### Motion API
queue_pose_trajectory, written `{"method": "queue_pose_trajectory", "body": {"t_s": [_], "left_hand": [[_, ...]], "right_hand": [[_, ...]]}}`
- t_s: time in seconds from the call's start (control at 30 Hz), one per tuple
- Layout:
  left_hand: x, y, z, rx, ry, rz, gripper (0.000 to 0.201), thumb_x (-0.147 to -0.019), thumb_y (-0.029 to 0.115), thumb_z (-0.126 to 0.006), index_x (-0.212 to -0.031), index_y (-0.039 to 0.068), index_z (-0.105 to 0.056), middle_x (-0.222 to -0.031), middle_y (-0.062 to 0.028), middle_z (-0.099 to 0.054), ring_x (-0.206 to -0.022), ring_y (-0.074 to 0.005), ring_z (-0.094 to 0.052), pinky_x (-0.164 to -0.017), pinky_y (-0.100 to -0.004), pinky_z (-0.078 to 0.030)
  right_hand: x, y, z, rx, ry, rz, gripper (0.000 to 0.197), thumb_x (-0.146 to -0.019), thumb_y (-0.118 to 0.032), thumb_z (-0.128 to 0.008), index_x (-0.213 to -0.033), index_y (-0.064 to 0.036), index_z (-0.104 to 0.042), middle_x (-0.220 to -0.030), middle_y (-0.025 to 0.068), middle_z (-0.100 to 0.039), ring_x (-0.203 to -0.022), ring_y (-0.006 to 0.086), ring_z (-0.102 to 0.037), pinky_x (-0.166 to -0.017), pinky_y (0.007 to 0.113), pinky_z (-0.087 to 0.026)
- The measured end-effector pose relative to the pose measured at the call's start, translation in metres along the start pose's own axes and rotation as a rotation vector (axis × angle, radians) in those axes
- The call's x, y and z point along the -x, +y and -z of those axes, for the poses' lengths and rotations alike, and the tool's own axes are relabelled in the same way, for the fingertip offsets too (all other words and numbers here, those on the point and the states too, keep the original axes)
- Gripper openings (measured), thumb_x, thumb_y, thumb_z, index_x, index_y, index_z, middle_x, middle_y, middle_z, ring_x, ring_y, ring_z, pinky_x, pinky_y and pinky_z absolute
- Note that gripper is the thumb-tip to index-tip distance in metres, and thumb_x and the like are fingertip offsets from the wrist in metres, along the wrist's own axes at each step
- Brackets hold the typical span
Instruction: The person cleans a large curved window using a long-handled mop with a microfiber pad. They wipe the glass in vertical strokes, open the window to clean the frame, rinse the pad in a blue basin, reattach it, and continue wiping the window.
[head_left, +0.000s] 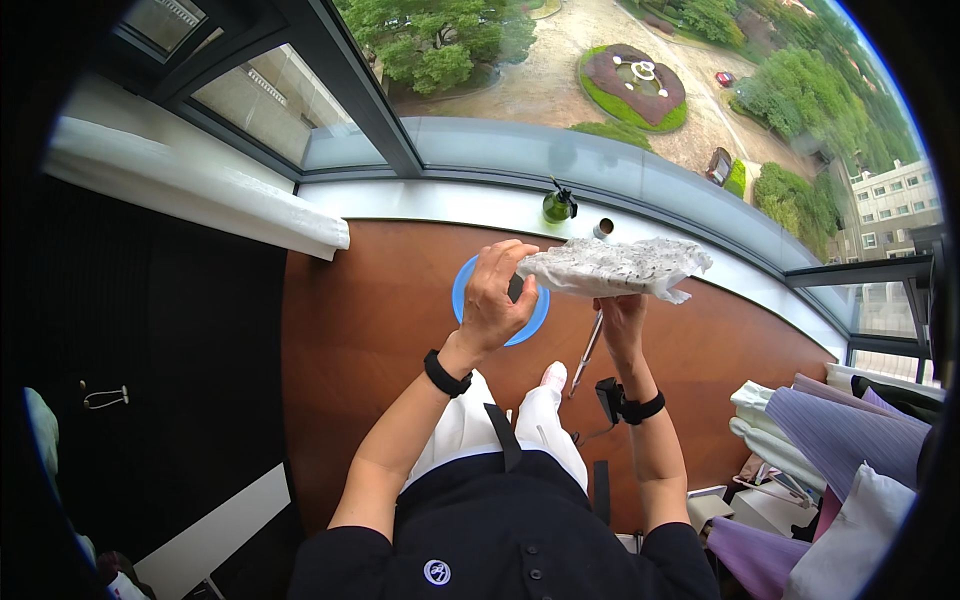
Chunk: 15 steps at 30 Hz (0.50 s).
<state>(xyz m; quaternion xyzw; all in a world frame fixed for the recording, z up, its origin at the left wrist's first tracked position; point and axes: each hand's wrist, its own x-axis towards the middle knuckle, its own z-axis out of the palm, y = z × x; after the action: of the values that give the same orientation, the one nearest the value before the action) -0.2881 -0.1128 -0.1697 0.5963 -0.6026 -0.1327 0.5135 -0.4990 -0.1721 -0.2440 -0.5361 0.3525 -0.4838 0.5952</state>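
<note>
Raised in front of me is a flat mop (615,268), its head wrapped in a thin white cloth smudged with grey dirt. At its left end, my left hand (494,297) grips the cloth-covered edge between thumb and fingers. My right hand (622,318) holds it from below, with part of the fingers hidden behind it. A slim silver rod (588,352) slants down from beside my right hand towards the floor; its join with the head is hidden. Below and behind my left hand, a round blue basin (536,326) sits on the floor, partly covered by that hand.
A green spray bottle (558,205) and a small cup (603,228) stand on the white window ledge (400,208). Hanging clothes (840,440) crowd the right side, above a white box (765,510). A rolled white curtain (200,190) is at the left, by the large windows.
</note>
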Motion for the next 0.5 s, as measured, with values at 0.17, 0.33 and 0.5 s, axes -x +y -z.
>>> {"method": "queue_pose_trajectory", "body": {"t_s": [0.17,0.33,0.5], "left_hand": [[0.011,-0.018,-0.016,-0.053,-0.018,-0.081,0.030,-0.076,0.002,-0.071,-0.105,0.005,-0.064,-0.103,-0.0102,-0.065,-0.092,-0.0300,-0.061,-0.080,-0.0396,-0.051],[0.012,-0.025,-0.021,-0.121,0.019,-0.103,0.031,-0.074,0.005,-0.074,-0.103,0.006,-0.063,-0.100,-0.0092,-0.064,-0.091,-0.0294,-0.062,-0.078,-0.0392,-0.052],[0.010,-0.030,-0.023,-0.273,0.037,-0.167,0.035,-0.068,0.004,-0.076,-0.100,0.006,-0.063,-0.096,-0.0083,-0.065,-0.087,-0.0281,-0.062,-0.077,-0.0391,-0.053]], "right_hand": [[0.005,-0.007,0.004,-0.018,0.034,0.028,0.019,-0.096,-0.004,-0.064,-0.114,-0.0050,-0.056,-0.096,0.0035,-0.062,-0.074,0.0098,-0.058,-0.061,0.024,-0.048],[0.005,-0.013,0.000,-0.029,0.030,0.039,0.018,-0.095,-0.004,-0.064,-0.112,-0.0041,-0.057,-0.092,0.0042,-0.062,-0.071,0.0105,-0.057,-0.060,0.024,-0.047],[0.005,-0.019,-0.005,-0.026,0.027,0.030,0.015,-0.095,-0.001,-0.064,-0.109,-0.0031,-0.057,-0.089,0.0043,-0.061,-0.069,0.0108,-0.056,-0.058,0.025,-0.046]]}}
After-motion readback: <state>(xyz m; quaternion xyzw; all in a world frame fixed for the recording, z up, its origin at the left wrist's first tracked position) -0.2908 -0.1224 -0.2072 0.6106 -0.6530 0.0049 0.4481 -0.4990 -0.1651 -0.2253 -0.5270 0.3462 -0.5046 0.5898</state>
